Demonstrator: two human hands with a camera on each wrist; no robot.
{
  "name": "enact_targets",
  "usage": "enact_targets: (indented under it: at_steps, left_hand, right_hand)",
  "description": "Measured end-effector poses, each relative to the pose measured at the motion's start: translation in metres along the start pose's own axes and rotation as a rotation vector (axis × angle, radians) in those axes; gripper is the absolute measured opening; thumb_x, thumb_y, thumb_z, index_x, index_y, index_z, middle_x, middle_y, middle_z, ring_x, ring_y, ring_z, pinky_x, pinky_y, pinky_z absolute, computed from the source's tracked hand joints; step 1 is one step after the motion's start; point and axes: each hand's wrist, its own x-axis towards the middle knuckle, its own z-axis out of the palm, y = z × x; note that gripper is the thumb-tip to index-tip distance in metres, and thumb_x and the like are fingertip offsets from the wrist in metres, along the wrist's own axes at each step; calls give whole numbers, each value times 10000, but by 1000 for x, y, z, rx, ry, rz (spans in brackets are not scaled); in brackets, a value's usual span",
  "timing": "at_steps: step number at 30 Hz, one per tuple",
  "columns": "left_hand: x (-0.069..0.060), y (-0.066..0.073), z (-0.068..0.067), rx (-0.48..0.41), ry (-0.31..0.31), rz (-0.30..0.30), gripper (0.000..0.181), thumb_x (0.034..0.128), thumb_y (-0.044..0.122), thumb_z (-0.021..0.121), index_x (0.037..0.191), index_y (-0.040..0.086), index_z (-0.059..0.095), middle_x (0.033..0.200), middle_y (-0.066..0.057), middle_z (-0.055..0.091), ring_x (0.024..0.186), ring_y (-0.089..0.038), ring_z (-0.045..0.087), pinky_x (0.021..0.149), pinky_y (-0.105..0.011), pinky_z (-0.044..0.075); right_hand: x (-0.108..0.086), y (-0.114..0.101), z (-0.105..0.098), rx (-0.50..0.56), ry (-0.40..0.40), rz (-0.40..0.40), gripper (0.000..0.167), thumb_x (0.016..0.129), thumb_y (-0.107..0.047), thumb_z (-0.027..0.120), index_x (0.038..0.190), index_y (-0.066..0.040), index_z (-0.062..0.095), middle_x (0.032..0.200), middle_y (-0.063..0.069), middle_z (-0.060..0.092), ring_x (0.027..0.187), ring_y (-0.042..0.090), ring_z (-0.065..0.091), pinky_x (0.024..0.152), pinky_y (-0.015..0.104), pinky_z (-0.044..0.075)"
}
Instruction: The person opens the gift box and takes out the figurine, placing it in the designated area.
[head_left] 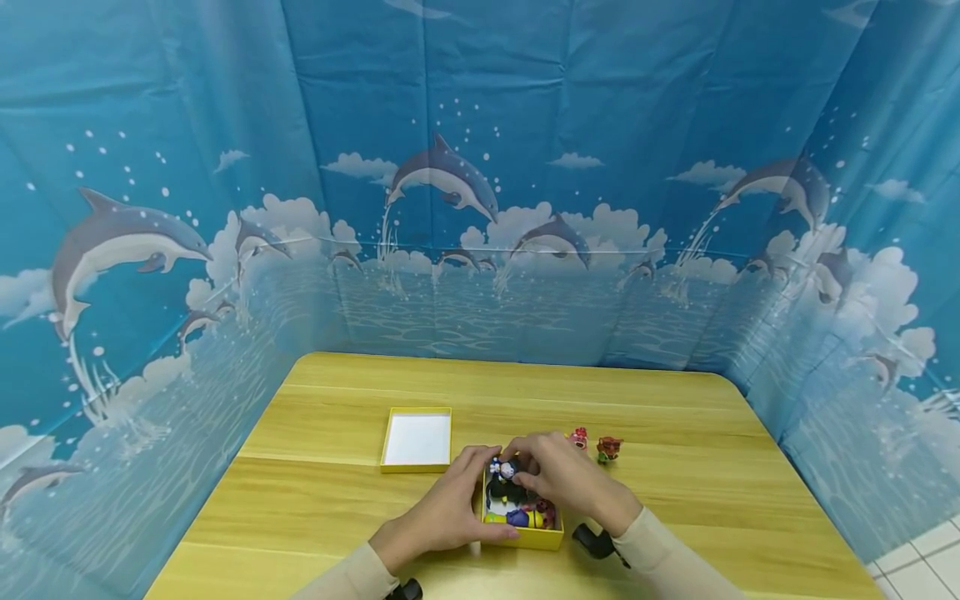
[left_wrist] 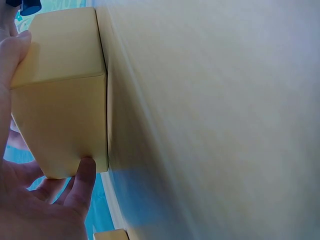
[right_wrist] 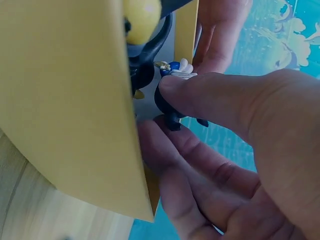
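An open yellow box stands on the table in the head view, holding several small toy figurines. My left hand grips it, with the thumb along the near wall and the fingers at the left and far side. In the left wrist view, fingers press on the box from outside. My right hand reaches into the box and pinches a dark figurine with blue and white parts between thumb and fingers. A purple-and-yellow figurine lies along the near wall inside. Black shapes beside it are partly hidden.
A yellow box lid with a white inside lies left of the box. Beyond the right hand are a pink figurine and a reddish-brown figurine. A blue dolphin-print curtain hangs behind the wooden table.
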Motion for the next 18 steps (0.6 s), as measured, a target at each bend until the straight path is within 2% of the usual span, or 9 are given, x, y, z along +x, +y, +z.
enact_targets:
  at_steps: [4, 8, 18]
  left_hand:
    - [0, 1, 0, -2, -1, -3, 1246, 890, 772, 920, 1840, 215, 337, 1790, 17, 435, 1532, -204, 565, 1294, -514, 554]
    - [1, 1, 0, -1, 1, -5, 1243, 890, 776, 918, 1836, 212, 342, 1789, 16, 436, 1540, -206, 563, 1302, -520, 548]
    - [1, 0, 0, 3, 2, 6, 1240, 889, 779, 917, 1832, 208, 348, 1779, 10, 441, 1521, -193, 570, 1302, -496, 549]
  right_hand:
    - [-1, 0, -1, 8, 13, -32, 244, 1025, -25, 886, 1250, -117, 862, 1087, 55, 852, 870, 65, 773, 749, 212, 637]
    - [-1, 1, -1, -2, 29, -54, 253, 1009, 11, 885, 1226, -120, 869, 1113, 63, 845, 893, 111, 788, 757, 204, 640]
    - [-3, 0, -1, 7, 23, -67, 247, 1011, 5, 876, 1221, -125, 872, 1128, 46, 833, 847, 50, 724, 716, 197, 604]
